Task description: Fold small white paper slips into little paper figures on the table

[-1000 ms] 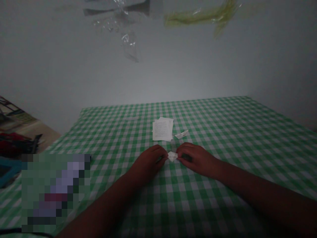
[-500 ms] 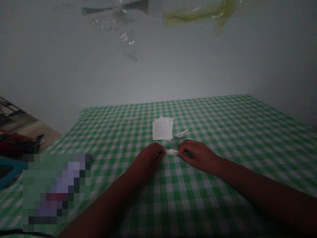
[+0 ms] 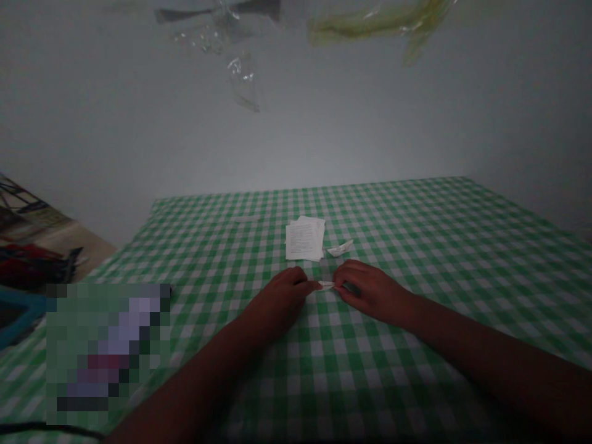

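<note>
My left hand (image 3: 283, 299) and my right hand (image 3: 370, 291) rest low on the checked cloth, facing each other. Between their fingertips they pinch a small, narrow strip of folded white paper (image 3: 326, 285), most of it hidden by the fingers. Just beyond my right hand lies a small folded white paper piece (image 3: 340, 248). Further left of it, beyond the gap between my hands, sits a small stack of printed white sheets (image 3: 304, 239).
A green-and-white gingham tablecloth (image 3: 416, 246) covers the table, which meets a pale wall (image 3: 296, 123) with clear plastic and green strips stuck high up. A pixelated blurred patch (image 3: 107, 351) covers the near left. Red and teal items (image 3: 28, 266) lie beyond the left table edge.
The paper between my hands has gone from a wider folded shape to a thin flattened strip. My left fingers have stretched further toward it.
</note>
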Demonstrator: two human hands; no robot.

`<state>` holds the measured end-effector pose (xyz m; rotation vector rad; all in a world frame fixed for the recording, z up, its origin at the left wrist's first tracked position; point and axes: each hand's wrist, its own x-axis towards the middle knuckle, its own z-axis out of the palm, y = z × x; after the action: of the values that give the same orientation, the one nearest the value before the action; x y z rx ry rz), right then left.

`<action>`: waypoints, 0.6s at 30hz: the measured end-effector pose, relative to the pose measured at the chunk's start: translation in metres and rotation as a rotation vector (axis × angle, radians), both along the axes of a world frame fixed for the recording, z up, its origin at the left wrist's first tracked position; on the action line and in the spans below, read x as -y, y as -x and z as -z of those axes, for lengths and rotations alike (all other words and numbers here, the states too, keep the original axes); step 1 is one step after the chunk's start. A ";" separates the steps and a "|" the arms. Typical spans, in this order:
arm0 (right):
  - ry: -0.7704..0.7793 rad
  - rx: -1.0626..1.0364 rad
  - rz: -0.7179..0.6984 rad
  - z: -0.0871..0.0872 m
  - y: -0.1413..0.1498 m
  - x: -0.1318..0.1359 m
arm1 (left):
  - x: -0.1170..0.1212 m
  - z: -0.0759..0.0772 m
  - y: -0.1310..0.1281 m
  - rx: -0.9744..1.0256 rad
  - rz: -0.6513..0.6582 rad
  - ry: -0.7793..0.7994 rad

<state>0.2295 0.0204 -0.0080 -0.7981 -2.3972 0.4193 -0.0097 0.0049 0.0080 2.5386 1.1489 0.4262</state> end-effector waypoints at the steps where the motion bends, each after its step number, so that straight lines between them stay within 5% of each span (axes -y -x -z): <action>1: -0.009 0.005 -0.001 0.000 0.000 0.000 | 0.000 -0.001 0.000 -0.011 0.007 0.004; 7: -0.042 0.044 -0.046 -0.001 0.004 0.005 | 0.000 -0.004 -0.003 -0.073 0.041 0.003; 18: 0.020 -0.009 0.002 0.000 0.000 -0.001 | -0.004 0.003 0.002 0.118 -0.073 0.093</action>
<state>0.2297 0.0219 -0.0080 -0.8053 -2.3871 0.4459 -0.0113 0.0093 0.0054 2.3643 1.1919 0.5209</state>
